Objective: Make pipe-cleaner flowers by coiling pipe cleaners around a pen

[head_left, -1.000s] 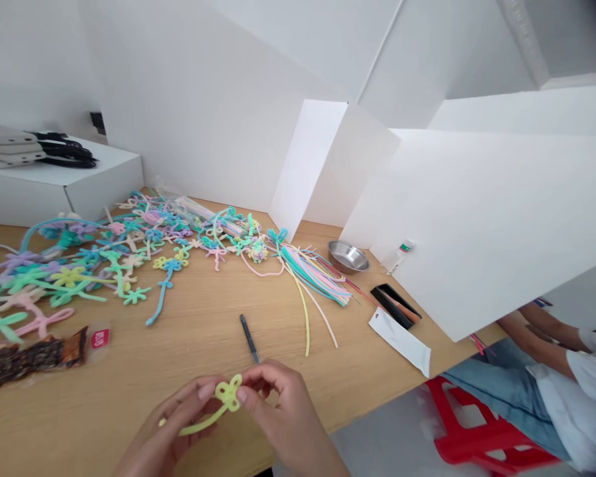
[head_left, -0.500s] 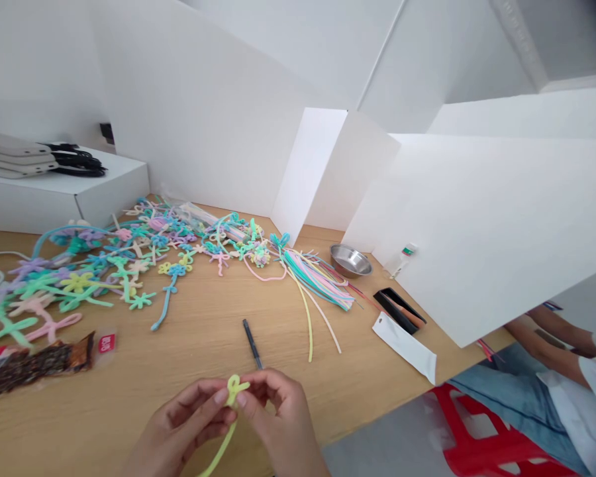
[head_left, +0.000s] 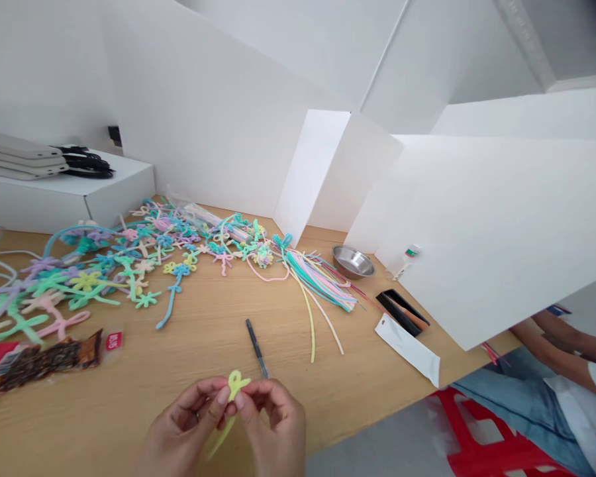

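A yellow pipe cleaner (head_left: pixel 235 382), bent into a small loop with a short end sticking out to the right, is pinched between both hands near the front of the table. My left hand (head_left: pixel 189 421) grips the twisted part from the left, thumb and fingertips closed. From the other side, my right hand (head_left: pixel 271 417) pinches the same spot, its thumb just under the loop. The pipe cleaner's long tail hangs below, between the hands. Just beyond my right fingers lies a black pen (head_left: pixel 255 346) on the wooden table.
Many pastel pipe-cleaner flowers (head_left: pixel 87 281) cover the left side. A bundle of straight pipe cleaners (head_left: pixel 322 278), a metal bowl (head_left: pixel 352 261), a black case (head_left: pixel 402 311) and a white packet (head_left: pixel 408 348) lie rightward. A snack bag (head_left: pixel 49 363) is left. Another person's arm (head_left: pixel 551 354) shows far right.
Both hands still pinch the yellow pipe cleaner, with only a slight shift of the fingers. The whole scene has moved a little to the right in view.
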